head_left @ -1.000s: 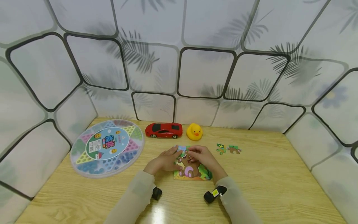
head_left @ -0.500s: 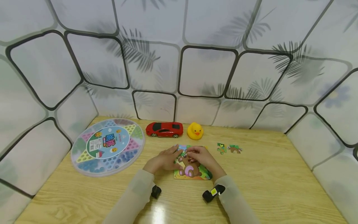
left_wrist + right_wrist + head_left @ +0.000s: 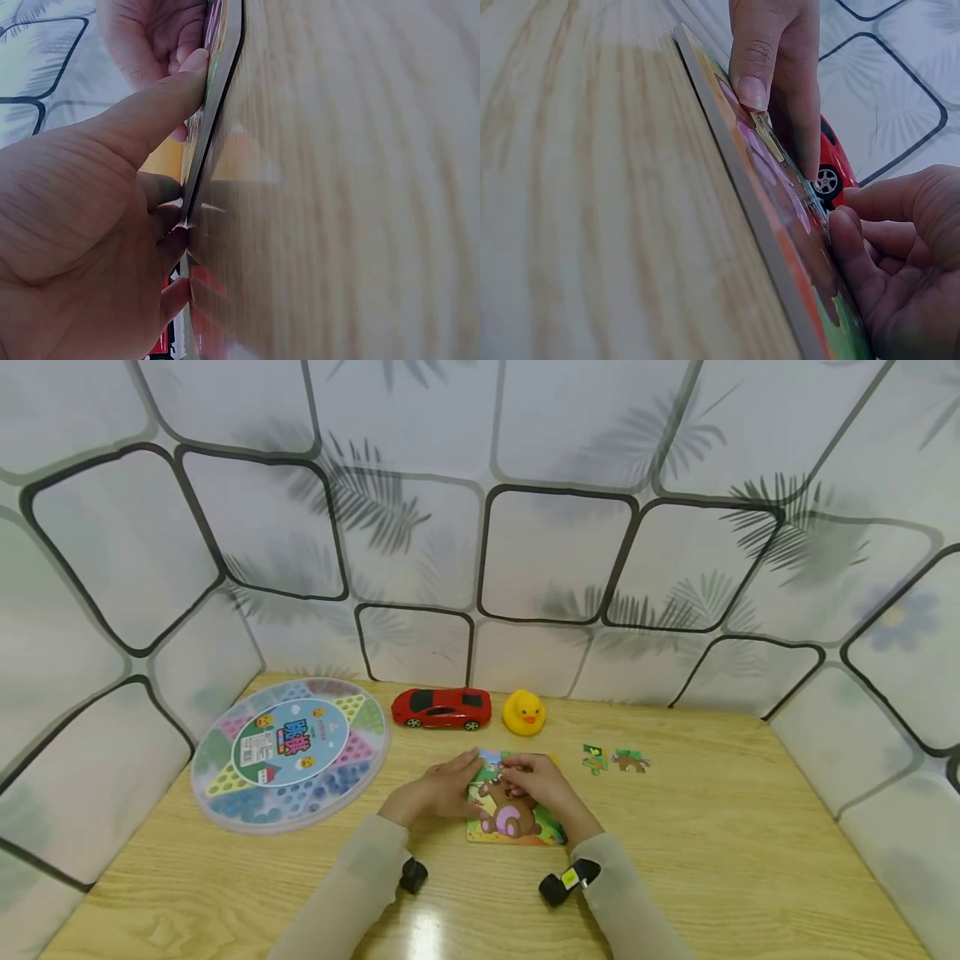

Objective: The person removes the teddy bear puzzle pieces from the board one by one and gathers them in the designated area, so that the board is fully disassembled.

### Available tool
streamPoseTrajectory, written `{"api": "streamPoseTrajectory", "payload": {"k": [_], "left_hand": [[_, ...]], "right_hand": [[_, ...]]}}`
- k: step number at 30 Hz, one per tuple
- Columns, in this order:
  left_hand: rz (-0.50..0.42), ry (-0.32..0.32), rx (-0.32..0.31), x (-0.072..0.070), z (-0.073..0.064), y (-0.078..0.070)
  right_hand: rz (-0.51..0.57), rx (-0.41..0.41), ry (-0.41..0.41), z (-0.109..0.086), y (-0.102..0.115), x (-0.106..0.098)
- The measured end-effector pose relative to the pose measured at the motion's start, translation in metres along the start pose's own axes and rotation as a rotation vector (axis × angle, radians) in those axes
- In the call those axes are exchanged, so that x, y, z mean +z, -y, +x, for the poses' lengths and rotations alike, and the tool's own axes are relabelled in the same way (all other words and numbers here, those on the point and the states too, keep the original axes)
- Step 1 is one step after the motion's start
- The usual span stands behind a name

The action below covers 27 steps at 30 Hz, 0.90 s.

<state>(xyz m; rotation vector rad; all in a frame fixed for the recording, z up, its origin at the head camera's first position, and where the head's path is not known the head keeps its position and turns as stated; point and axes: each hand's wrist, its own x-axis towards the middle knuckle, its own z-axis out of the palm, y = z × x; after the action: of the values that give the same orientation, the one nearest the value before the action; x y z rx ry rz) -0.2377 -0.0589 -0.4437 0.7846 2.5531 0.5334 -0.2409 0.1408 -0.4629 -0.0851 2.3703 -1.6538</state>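
A jigsaw puzzle board with a brown bear picture lies flat on the table between both hands. My left hand rests at its left side, fingers extended along the edge and thumb on the picture. In the right wrist view, a yellowish puzzle piece sits slightly raised beside that thumb. My right hand is over the upper part of the bear, its curled thumb and index finger pinching a small puzzle piece at the board's surface, mostly hidden by the fingertips. Two loose pieces, one green and one brown, lie to the right.
Behind the board stand a red toy car and a yellow rubber duck. A round Chinese checkers set lies at the left on the wooden table. Patterned fabric walls enclose the back and sides.
Both hands stay at the puzzle board with only slight shifts of the right fingers. The loose pieces, car and duck have not moved; the head view shifts a little.
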Motion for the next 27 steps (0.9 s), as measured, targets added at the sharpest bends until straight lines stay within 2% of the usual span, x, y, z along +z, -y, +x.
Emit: {"api": "streamPoseTrajectory", "payload": {"k": [8, 27], "left_hand": [[-0.012, -0.019, -0.004, -0.0004, 0.0007, -0.0034], [-0.009, -0.015, -0.014, 0.0009, 0.0013, -0.0007]], "right_hand": [[0.024, 0.078, -0.071, 0.0046, 0.0011, 0.0031], [0.082, 0.083, -0.145, 0.0074, 0.0007, 0.0075]]}}
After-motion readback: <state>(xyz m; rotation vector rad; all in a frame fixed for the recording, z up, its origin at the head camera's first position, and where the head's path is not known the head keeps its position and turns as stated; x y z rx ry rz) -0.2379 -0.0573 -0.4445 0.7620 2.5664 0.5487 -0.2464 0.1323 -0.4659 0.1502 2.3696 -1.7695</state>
